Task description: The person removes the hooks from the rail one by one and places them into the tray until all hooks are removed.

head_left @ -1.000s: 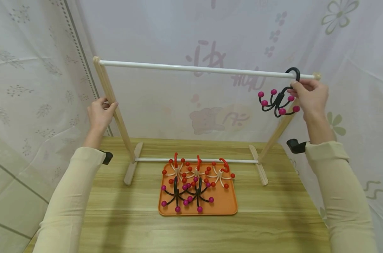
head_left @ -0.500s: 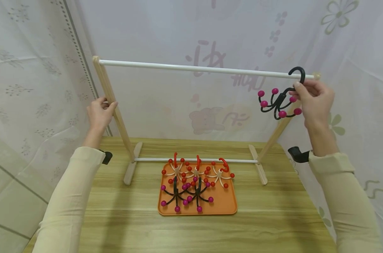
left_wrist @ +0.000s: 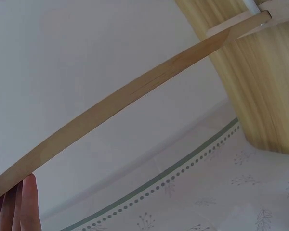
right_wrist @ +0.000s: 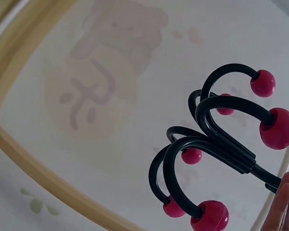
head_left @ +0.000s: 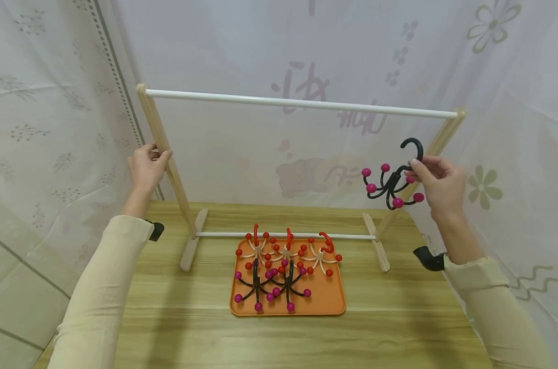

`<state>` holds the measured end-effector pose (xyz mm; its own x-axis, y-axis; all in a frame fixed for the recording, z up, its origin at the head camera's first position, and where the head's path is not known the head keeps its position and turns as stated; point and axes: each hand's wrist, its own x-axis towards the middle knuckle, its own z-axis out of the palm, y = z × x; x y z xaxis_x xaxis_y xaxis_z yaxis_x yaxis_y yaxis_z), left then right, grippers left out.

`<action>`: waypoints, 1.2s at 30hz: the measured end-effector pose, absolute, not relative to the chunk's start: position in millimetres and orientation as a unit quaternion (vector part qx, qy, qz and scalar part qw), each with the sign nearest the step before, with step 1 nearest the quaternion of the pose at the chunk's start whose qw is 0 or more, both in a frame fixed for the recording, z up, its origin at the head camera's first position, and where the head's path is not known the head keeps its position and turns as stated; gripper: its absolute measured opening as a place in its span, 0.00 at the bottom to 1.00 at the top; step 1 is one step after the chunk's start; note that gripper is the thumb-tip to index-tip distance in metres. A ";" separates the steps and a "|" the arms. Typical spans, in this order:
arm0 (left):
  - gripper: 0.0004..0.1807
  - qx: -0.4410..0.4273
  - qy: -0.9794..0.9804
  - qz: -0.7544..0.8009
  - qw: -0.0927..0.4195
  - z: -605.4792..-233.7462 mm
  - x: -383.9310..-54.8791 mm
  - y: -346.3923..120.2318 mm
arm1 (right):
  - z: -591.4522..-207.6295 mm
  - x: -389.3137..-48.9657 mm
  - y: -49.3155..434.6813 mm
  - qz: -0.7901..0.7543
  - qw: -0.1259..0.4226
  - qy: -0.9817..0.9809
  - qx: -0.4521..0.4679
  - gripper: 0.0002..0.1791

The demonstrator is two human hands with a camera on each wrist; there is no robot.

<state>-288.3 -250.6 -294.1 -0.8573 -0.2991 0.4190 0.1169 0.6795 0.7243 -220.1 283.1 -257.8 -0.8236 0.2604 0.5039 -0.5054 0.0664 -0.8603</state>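
In the head view, my right hand (head_left: 445,187) pinches the neck of a black claw hanger (head_left: 391,183) tipped with magenta balls. The hanger is tilted, its hook below the white top rod (head_left: 302,104) and apart from it. The right wrist view shows the same hanger's curved arms (right_wrist: 221,151) close up, with only fingertips (right_wrist: 279,207) of that hand at the edge. My left hand (head_left: 146,165) grips the rack's left wooden post (head_left: 179,192), the thumb on its near side. In the left wrist view, several fingers (left_wrist: 29,202) touch the post's edge.
Below the rod, an orange tray (head_left: 329,294) lies on the wood-grain table (head_left: 306,343). It carries two black hangers (head_left: 288,281) and three pale ones with red hooks (head_left: 322,250). The rack's lower rod (head_left: 219,234) runs behind them. A printed curtain (head_left: 214,148) hangs at the back.
My right hand has drawn the black claw hanger right, away from the top rod, then lowered it towards the table and slightly left. The left hand stays on the post.
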 end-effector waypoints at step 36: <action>0.22 0.054 -0.879 -0.397 0.260 -294.1 -289.3 -251.1 | -363.5 -180.1 259.8 0.544 0.155 -0.822 0.061 0.18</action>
<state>-289.3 -251.1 -294.1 -0.8592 -0.3007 0.4139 0.1118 0.6790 0.7255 -180.1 259.8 -363.5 -0.9444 0.0676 0.3216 -0.2695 0.4007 -0.8757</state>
